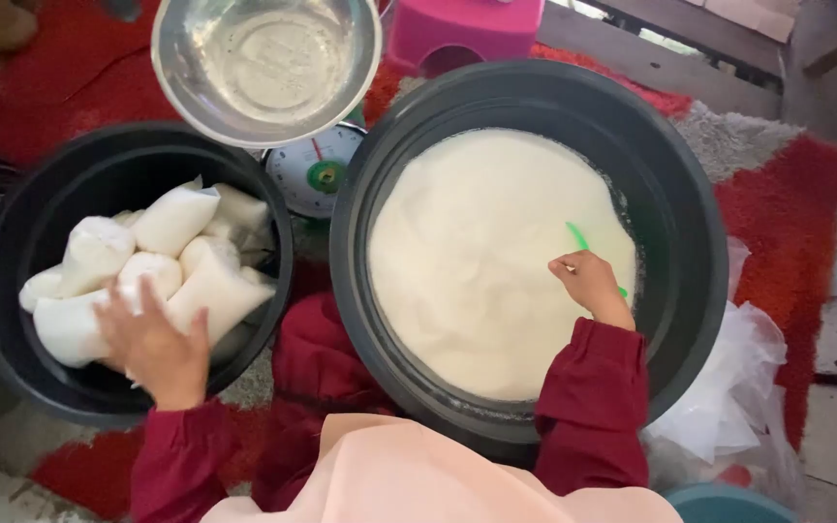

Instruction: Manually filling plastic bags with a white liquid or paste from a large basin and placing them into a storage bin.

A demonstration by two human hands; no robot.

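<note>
Hands work over 2 black tubs on a red rug (787, 223); the left hand (155, 344) is spread wide, fingers splayed, resting palm-down on the filled plastic bags (171, 254) of white liquid that lie heaped in the smaller black tub (12, 329), without closing on any of them; the bags lie under and just beyond its fingers, touching one another, some tilted against the tub's far wall; the right hand (591, 284) is narrowed around the handle of a green scoop (578, 237), whose tip shows just beyond the fingers while the rest is hidden by the hand and the liquid; this hand hovers low over the white liquid (477, 252) that fills the large black tub (670, 174) nearly to its rim, near the tub's right wall; whether the scoop's bowl is under the surface I cannot tell; between the 2 hands, farther away, a kitchen scale with a white dial (317, 169) stands, bearing a shiny metal bowl (265, 68) that looks empty; beyond the right hand sits a pink stool (462, 29); to the right of the right wrist, beside the large tub, lies a heap of clear plastic bags (733, 387); both sleeves are dark red.
</note>
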